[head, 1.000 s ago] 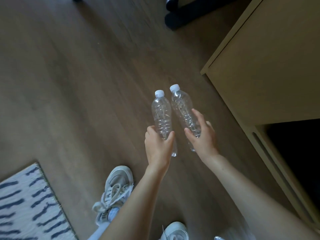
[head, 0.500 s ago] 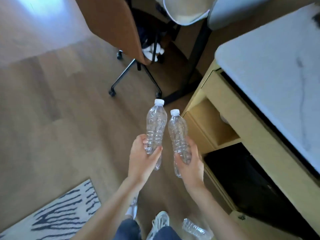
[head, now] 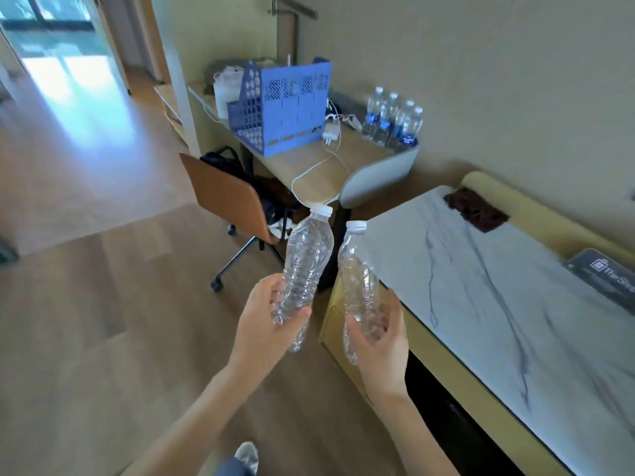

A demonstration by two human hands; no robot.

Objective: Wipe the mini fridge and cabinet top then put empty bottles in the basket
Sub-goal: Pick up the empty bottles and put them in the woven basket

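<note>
Both empties up: left hand (head: 264, 321) wraps one clear crumpled plastic bottle with white cap (head: 305, 259), right hand (head: 381, 341) grips its twin bottle (head: 357, 276), both held low for carrying. The white marble worktop (head: 481, 304) edge crowds the right, with open wooden floor (head: 103, 321) on the left. The blue perforated plastic basket (head: 285, 111), likely the target, sits well apart.

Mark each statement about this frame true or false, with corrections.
1. The left hand grips the left bottle; the right hand grips the right bottle. True.
2. Both held bottles are uncapped. False: each is capped in white.
3. A blue rack stands on the desk. True.
4. The dark cloth lies on the floor. False: it lies on the marble cabinet top.
5. The labelled bottles on the desk lie on their sides. False: they stand upright.
</note>
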